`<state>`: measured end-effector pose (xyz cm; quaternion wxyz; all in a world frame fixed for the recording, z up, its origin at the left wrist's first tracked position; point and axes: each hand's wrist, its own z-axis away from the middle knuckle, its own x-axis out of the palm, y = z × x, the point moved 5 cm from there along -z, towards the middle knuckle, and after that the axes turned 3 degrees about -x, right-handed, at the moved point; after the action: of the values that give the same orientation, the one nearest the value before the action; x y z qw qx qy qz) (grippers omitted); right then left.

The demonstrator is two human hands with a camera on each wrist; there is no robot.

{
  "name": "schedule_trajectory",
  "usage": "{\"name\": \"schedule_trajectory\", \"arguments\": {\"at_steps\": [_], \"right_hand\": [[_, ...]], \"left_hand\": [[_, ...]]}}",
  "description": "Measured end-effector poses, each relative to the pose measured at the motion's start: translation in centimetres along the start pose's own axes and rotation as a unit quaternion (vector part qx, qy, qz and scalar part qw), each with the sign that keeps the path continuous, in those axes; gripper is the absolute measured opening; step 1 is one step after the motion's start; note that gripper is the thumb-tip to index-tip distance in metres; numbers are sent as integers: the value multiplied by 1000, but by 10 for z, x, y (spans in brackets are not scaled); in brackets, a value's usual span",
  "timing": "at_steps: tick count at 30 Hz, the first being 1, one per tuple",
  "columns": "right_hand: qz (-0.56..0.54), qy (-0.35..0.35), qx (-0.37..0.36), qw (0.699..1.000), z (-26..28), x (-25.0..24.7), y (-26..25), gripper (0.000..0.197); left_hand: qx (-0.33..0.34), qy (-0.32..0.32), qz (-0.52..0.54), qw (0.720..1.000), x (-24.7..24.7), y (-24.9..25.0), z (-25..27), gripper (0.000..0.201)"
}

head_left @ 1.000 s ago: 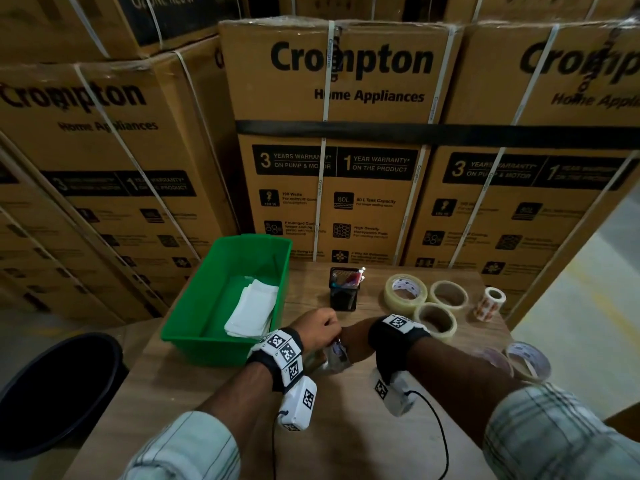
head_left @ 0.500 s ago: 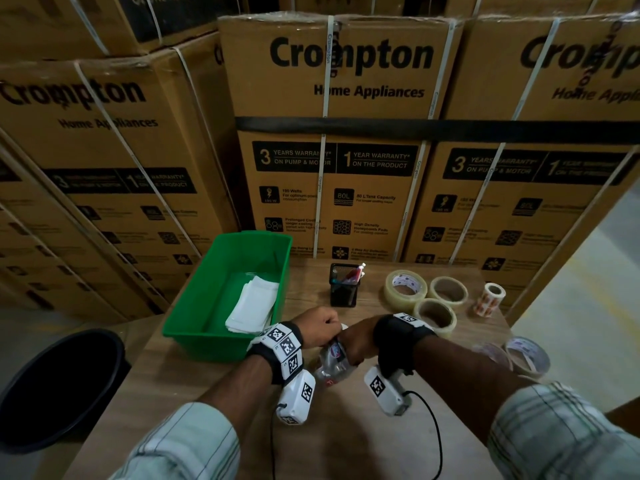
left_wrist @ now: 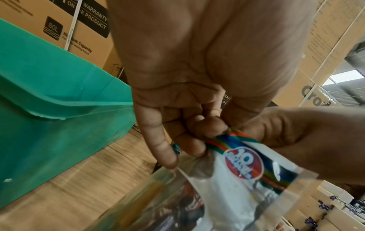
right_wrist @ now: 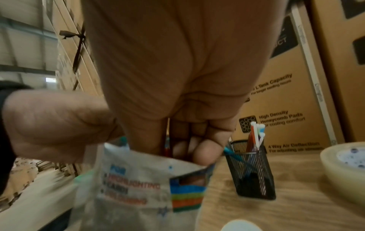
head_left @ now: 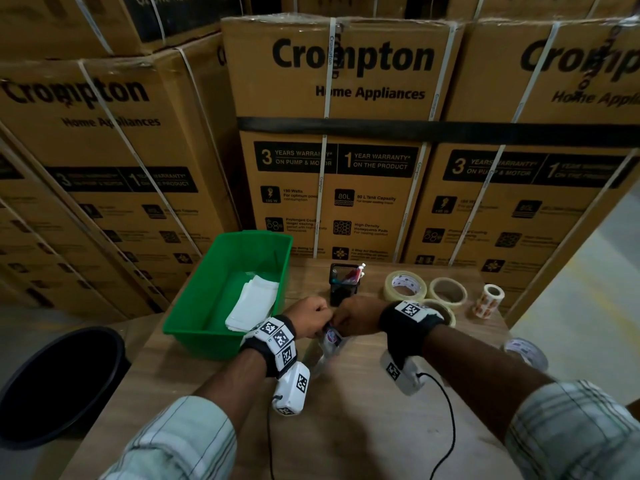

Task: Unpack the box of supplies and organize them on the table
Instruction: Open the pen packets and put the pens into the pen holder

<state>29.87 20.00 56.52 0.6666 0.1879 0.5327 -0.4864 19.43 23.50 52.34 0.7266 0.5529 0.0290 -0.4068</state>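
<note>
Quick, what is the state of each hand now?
Left hand: closed, pinching the top edge of the plastic packet.
Right hand: closed, pinching the same packet's top.

Both hands, left and right, pinch a packet over the worktop. Left of them sits a green bin; beyond, a pen cup; right, tape rolls.

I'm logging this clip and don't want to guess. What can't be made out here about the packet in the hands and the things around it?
- Packet contents: blurred in both wrist views; hidden by both hands in the head view.
- Whether its top is open yet: left hand and right hand cover it.
- White stack in the green bin: too small to identify, head view.
- Sticker roll print: too small.
</note>
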Motion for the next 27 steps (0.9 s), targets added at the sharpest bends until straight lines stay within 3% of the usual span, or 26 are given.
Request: {"name": "schedule_trajectory", "arguments": {"at_steps": [10, 14, 18, 21, 25, 27], "right_hand": [[-44, 49, 50, 997, 16, -34, 25, 18], [-67, 95, 97, 989, 11, -25, 38, 31], [-38, 139, 146, 979, 6, -18, 48, 25], [1, 117, 124, 985, 2, -20, 36, 23], [70, 77, 4, 995, -7, -17, 15, 20], [70, 47, -20, 996, -8, -12, 7, 24]], "left_hand": [[-26, -6, 57, 998, -3, 2, -6, 29], [-5, 1, 63, 998, -2, 9, -7, 28], [29, 4, 51, 998, 1, 19, -6, 29], [37, 31, 34, 998, -1, 22, -9, 29], [30, 53, 28, 998, -7, 19, -14, 30], [30, 52, 33, 998, -10, 17, -14, 31]]}}
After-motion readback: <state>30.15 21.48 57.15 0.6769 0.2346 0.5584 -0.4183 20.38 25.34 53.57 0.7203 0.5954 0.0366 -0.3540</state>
